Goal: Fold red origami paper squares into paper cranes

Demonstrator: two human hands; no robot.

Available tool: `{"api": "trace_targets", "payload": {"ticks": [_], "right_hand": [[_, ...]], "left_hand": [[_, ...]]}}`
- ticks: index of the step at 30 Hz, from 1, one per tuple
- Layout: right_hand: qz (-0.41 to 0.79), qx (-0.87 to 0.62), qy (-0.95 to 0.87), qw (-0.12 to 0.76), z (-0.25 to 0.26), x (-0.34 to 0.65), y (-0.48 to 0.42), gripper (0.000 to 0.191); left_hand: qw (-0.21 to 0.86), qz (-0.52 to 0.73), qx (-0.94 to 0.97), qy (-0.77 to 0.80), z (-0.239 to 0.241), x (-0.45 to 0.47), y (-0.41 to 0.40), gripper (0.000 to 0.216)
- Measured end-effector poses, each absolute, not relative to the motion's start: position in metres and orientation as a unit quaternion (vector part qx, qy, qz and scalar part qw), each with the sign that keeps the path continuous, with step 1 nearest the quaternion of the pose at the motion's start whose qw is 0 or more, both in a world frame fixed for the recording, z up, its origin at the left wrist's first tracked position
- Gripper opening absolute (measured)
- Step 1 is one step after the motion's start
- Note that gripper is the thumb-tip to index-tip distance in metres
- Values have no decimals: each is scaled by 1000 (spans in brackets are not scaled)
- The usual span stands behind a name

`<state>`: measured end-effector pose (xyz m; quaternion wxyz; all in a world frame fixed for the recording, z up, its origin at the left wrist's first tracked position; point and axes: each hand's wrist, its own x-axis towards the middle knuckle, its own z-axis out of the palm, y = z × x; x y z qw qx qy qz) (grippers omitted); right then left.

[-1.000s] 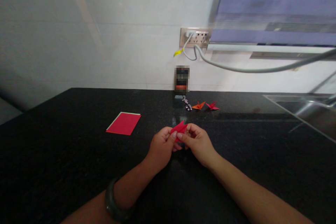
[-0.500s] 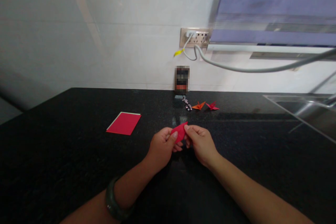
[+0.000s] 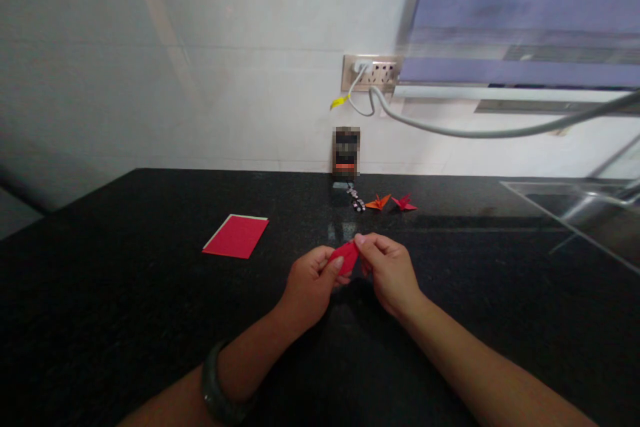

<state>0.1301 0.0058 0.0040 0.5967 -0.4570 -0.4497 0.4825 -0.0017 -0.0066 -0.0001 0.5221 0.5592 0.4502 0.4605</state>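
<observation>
A small piece of folded red paper (image 3: 345, 259) is held up between my two hands, over the black countertop. My left hand (image 3: 313, 277) grips its left side, thumb on top and fingers beneath. The thumb and fingers of my right hand (image 3: 390, 267) pinch its upper right corner. The exact folds are too small to make out. Behind my hands lie an orange paper crane (image 3: 379, 202) and a red paper crane (image 3: 404, 203). To the left rests a stack of square paper (image 3: 237, 236), red on top with a pale edge showing.
A phone-like object (image 3: 347, 151), its front pixelated, leans against the wall with a patterned strap (image 3: 356, 198) by it. A grey cable (image 3: 450, 131) runs from the wall socket (image 3: 371, 73). The sink rim (image 3: 565, 219) is at the right.
Both hands have shifted slightly right with the folded paper. My right thumb now covers the paper's tip, which stuck out above it before.
</observation>
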Motion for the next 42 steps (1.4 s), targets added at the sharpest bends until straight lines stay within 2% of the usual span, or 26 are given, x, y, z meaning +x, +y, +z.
{"api": "trace_targets", "payload": {"ticks": [4,7,10,13,22,27,32,35,38,42], "right_hand": [[519,-424,-390,631,2,133,10,26],[571,-406,-441,561,0,130,7,32],[562,-423,-480,525,-1,128,3,23],[550,-433,-478,530,-1,127,2,21],[562,-438,-463,527,0,125,2,24],[557,-435,-463,535,-3,130,6,36],[507,-469,-509,514,1,134,6,30],[525,-478,-523,472,4,133,4,27],[543,-474,-540,436,4,133,3,26],[518,-478,-516,487,2,132,3,23]], "left_hand": [[511,473,557,453,-1,-4,-5,18],[500,485,555,454,-3,-5,-3,18],[496,483,562,453,-4,-5,-3,18],[501,476,562,455,-3,-4,-3,19],[491,451,576,473,1,-4,-5,17],[497,441,581,471,0,-7,-2,21],[463,491,523,521,3,-13,4,26],[438,544,470,539,5,-17,9,28],[467,598,412,505,6,-19,14,28],[565,597,372,432,7,-17,14,31]]}}
